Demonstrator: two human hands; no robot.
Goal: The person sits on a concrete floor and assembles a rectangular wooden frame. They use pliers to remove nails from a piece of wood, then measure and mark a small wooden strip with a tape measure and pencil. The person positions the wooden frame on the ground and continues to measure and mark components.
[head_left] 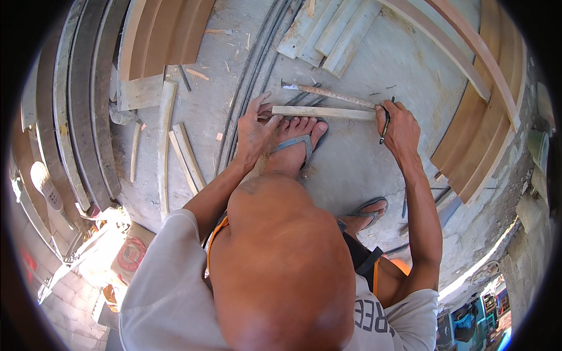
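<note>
A pale narrow wooden strip point(325, 112) lies crosswise just beyond my sandalled foot point(291, 146). My left hand point(256, 133) is at the strip's left end, thumb and fingers curled about it. At the other end, my right hand point(400, 126) is closed, with a dark slim pencil or pen point(385, 127) sticking out of its fingers. Beyond the strip lies a thin, speckled brownish stick point(336, 96) with a dark tip at its left end. Its right end reaches my right fingers; whether they grip it, I cannot tell.
Loose wooden strips point(165, 146) lie at the left, near long dark beams point(88, 105). Grooved brown boards point(167, 38) and pale boards point(333, 35) are at the far side. More brown boards point(486, 134) stand along the right. Wood chips litter the concrete floor point(363, 158).
</note>
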